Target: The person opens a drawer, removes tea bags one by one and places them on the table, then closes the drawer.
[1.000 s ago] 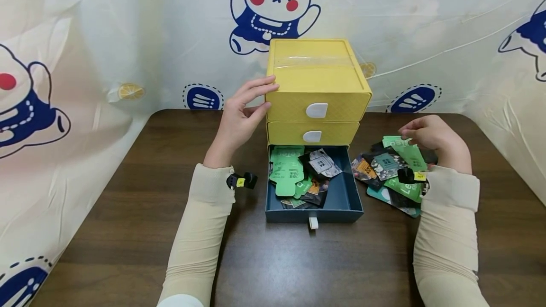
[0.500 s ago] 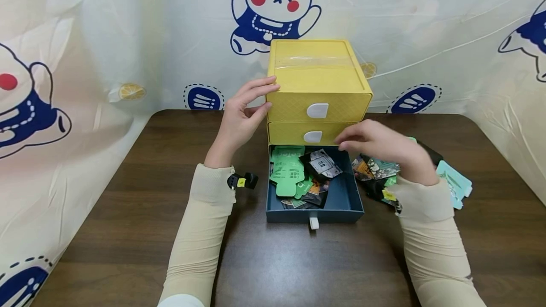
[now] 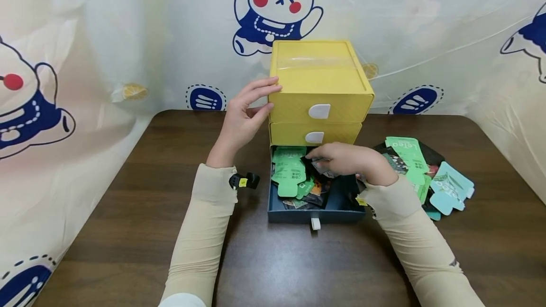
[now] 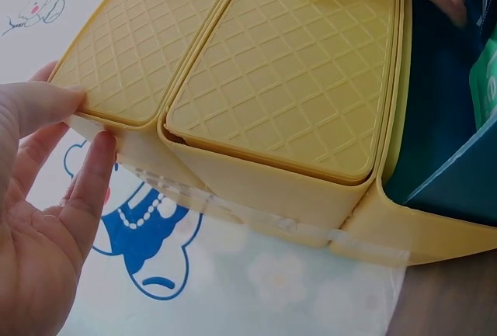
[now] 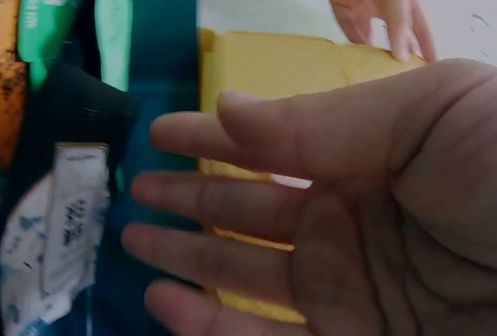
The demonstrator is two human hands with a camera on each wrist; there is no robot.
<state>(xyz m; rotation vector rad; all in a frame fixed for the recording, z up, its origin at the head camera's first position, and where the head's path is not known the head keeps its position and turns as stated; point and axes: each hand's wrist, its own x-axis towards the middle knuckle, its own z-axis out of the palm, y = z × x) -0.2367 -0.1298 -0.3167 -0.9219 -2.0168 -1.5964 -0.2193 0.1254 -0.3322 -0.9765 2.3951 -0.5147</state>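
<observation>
A yellow drawer box (image 3: 320,67) stands at the back of the table. My left hand (image 3: 241,117) rests on its upper left corner, thumb on the front edge and fingers along the side. The blue bottom drawer (image 3: 292,217) is pulled out, with flat green packets (image 3: 287,169) and dark packets inside. My right hand (image 3: 351,160) is over this drawer, partly covering its back right. In the right wrist view, the fingers reach out straight with nothing held, beside a black packet with a white label (image 5: 78,212).
A loose pile of packets lies right of the box, with a green packet (image 3: 405,155) and a light blue one (image 3: 451,188) on top. The two upper drawers with white tabs (image 3: 319,111) are closed. A printed white curtain (image 3: 179,37) hangs behind the brown table (image 3: 141,193).
My right hand has moved left from the packet pile to over the pulled-out drawer, uncovering more of the pile. The left hand has stayed on the box corner.
</observation>
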